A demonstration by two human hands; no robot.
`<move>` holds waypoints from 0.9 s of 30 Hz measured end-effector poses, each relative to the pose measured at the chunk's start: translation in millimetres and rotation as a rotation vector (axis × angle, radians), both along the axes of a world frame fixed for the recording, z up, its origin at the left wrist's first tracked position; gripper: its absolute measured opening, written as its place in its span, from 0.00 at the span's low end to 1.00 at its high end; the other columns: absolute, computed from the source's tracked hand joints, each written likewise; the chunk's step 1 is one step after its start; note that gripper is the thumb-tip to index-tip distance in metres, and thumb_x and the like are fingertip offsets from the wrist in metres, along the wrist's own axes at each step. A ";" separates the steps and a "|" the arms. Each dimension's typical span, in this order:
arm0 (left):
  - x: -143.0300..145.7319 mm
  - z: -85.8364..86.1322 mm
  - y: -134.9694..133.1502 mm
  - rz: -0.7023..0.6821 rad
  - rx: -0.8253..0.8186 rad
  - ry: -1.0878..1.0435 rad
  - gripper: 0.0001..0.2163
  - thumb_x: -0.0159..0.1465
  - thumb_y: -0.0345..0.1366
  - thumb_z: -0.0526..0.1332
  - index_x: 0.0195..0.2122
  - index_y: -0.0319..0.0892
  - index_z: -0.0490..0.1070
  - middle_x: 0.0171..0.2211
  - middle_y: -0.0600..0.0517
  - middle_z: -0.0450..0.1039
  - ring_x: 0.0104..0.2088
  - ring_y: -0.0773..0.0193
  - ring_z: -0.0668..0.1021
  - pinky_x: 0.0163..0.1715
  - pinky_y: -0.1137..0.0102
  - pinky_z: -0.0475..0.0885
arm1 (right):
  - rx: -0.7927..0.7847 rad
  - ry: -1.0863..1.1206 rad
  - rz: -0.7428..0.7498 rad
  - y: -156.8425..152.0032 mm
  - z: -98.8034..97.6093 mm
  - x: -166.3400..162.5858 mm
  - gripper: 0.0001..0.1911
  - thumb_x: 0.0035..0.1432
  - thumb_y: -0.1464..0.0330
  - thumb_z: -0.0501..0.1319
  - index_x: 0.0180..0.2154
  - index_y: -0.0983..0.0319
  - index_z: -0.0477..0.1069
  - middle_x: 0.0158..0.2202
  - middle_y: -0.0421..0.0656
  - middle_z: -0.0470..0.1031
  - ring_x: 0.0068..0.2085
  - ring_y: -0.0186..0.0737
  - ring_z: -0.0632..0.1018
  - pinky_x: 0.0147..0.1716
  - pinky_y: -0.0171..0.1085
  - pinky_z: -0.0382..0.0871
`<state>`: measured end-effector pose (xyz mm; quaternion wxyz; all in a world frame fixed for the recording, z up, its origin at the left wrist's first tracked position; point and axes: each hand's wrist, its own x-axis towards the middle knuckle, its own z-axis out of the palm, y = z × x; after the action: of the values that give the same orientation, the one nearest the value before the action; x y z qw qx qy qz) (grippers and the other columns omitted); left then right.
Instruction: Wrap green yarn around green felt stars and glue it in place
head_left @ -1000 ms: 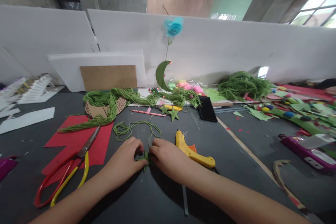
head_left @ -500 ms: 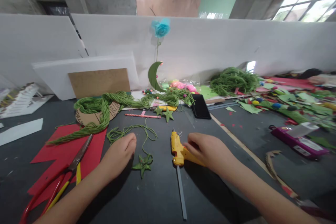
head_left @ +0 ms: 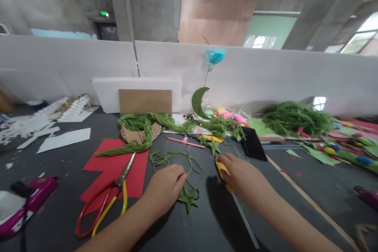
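Note:
My right hand (head_left: 240, 175) is wrapped over the body of a yellow hot glue gun (head_left: 222, 167), its nozzle pointing away from me. A long glue stick (head_left: 245, 220) sticks out of its back end toward me. My left hand (head_left: 167, 185) has its fingers pinched together beside a green yarn-wrapped star (head_left: 188, 200). A loose strand of green yarn (head_left: 168, 158) runs right by those fingertips; whether they grip it is hidden. Two more green stars (head_left: 214, 147) lie beyond the glue gun's tip.
On the left, red-and-yellow-handled scissors (head_left: 119, 183) lie over red paper (head_left: 99, 183). A pink striped stick (head_left: 186, 142), yarn-draped cardboard (head_left: 132, 134), a black phone (head_left: 254, 143) and a yarn heap (head_left: 298, 118) lie farther back. A green moon with a blue flower (head_left: 198, 102) stands behind.
My right hand has shifted from the glue gun's handle onto its body, and the gun is now tilted and appears lifted. My left fingertips are closer to the star's yarn. The view has turned left.

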<state>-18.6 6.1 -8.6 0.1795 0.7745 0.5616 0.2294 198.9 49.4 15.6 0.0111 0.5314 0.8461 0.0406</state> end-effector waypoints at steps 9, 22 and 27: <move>-76.2 19.4 -9.1 0.357 -0.056 0.332 0.11 0.59 0.36 0.52 0.37 0.37 0.69 0.37 0.39 0.72 0.36 0.50 0.76 0.32 0.63 0.67 | -0.243 0.724 0.258 -18.3 -2.1 -117.6 0.23 0.46 0.83 0.47 0.42 0.63 0.67 0.40 0.48 0.69 0.37 0.39 0.72 0.40 0.37 0.62; -118.9 1.8 -20.3 0.507 -0.088 0.181 0.09 0.53 0.36 0.53 0.20 0.39 0.66 0.25 0.39 0.74 0.31 0.49 0.76 0.28 0.64 0.65 | -0.677 1.294 0.117 -64.1 1.2 -115.1 0.24 0.37 0.80 0.51 0.39 0.59 0.65 0.36 0.40 0.70 0.41 0.36 0.72 0.42 0.36 0.63; -92.5 25.2 -32.4 0.419 0.013 -0.099 0.16 0.57 0.46 0.49 0.18 0.43 0.58 0.17 0.52 0.67 0.21 0.62 0.72 0.22 0.71 0.61 | -0.929 1.278 0.081 -83.3 -6.0 -115.9 0.09 0.38 0.74 0.57 0.28 0.65 0.70 0.27 0.40 0.70 0.32 0.36 0.72 0.37 0.37 0.63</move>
<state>-111.1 -26.3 16.6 0.1502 0.6296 0.6995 0.3029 83.0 -33.9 9.7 -0.2578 0.3613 0.6377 -0.6295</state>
